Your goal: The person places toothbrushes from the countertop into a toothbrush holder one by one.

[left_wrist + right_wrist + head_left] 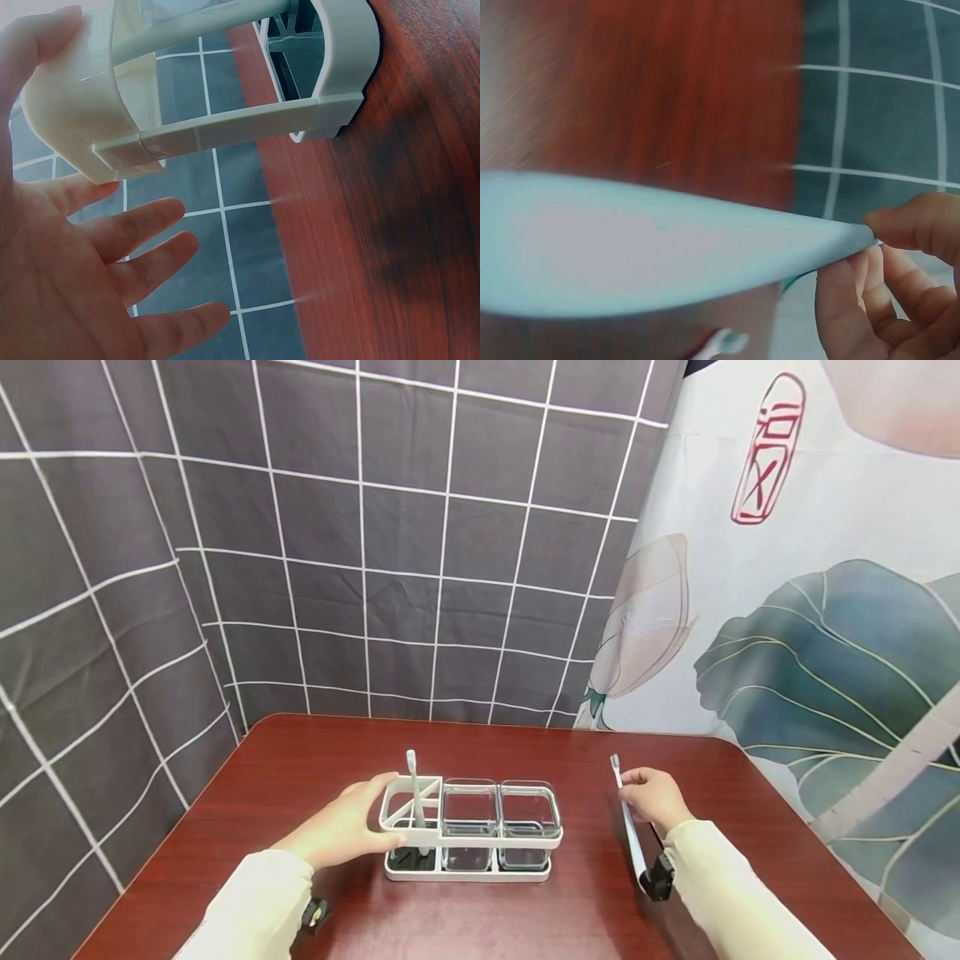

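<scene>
A white toothbrush holder (480, 841) stands on the table, two-tiered, with a divided compartment at its left. My left hand (345, 827) grips that left end, thumb on one side of the upper frame and index finger on the other; the remaining fingers spread loosely in the left wrist view. A pale toothbrush (416, 793) leans head up in the left compartment. To the right of the holder, my right hand (654, 797) pinches a second toothbrush (632, 839) between thumb and fingers. Its head points to the back, and its handle looms large in the right wrist view.
Two clear cups (470, 810) sit side by side in the holder's middle and right slots. The dark red table (337, 743) ends at a grey checked curtain (405, 568) behind and a floral curtain (750, 677) at the right.
</scene>
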`<state>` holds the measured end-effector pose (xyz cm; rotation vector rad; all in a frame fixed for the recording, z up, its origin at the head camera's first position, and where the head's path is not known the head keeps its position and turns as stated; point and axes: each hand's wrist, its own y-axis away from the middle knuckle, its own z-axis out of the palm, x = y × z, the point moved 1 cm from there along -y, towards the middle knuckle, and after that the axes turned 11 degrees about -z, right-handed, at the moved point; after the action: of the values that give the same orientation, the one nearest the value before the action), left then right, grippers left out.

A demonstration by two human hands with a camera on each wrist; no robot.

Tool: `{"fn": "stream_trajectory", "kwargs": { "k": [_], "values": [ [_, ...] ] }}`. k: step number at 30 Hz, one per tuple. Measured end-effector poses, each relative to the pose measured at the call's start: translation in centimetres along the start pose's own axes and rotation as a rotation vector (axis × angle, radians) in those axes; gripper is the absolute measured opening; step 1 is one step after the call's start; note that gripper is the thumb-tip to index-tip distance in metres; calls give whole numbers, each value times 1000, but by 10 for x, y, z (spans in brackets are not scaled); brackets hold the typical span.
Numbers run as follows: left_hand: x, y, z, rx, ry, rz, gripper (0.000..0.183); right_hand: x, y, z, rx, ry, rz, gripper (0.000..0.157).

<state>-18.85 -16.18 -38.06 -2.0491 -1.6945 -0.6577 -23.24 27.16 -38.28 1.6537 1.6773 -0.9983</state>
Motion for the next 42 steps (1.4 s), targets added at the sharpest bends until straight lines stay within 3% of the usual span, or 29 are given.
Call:
{"fn": "stream_trajectory", "kwargs": {
  "k": [12,22,31,42],
  "values": [
    [0,1,0,9,-14,13,83,-54,-1,-18,129,-144,-63,36],
    [0,3,-1,11,-10,3,84,-99,6,-21,212,-315,-187,30],
    [1,4,-2,10,-11,-4,85,-137,13,-8,270,-519,-260,21],
    [0,3,-1,8,-9,-6,85,-167,16,24,301,-699,-359,24]
  ]
}}
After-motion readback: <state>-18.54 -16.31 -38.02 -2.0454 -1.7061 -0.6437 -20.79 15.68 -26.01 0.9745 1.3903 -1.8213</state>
